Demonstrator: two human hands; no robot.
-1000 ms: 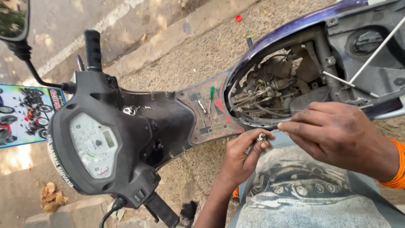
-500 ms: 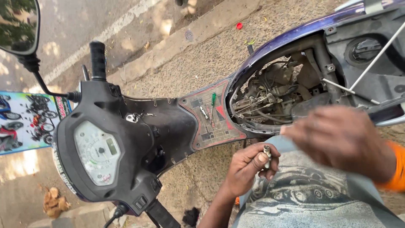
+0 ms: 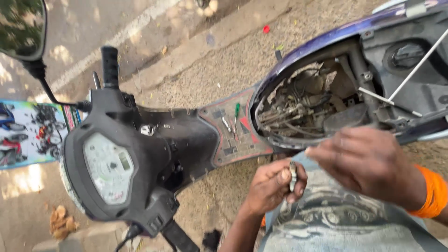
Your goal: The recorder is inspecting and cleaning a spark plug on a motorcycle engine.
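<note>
Left hand [image 3: 273, 186] pinches small metal part [image 3: 293, 175] above lap; right hand [image 3: 368, 163] hovers beside it, blurred, grip cannot be judged; scooter [image 3: 140, 154] engine bay [image 3: 308, 105] already uncovered; green screwdriver [image 3: 236, 114] idle on footboard [image 3: 235, 135]; part not yet fitted.

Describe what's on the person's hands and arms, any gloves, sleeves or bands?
Both hands are bare, no gloves. The left hand and its forearm show no sleeve or band. The right hand has a wide orange band around the wrist.
</note>
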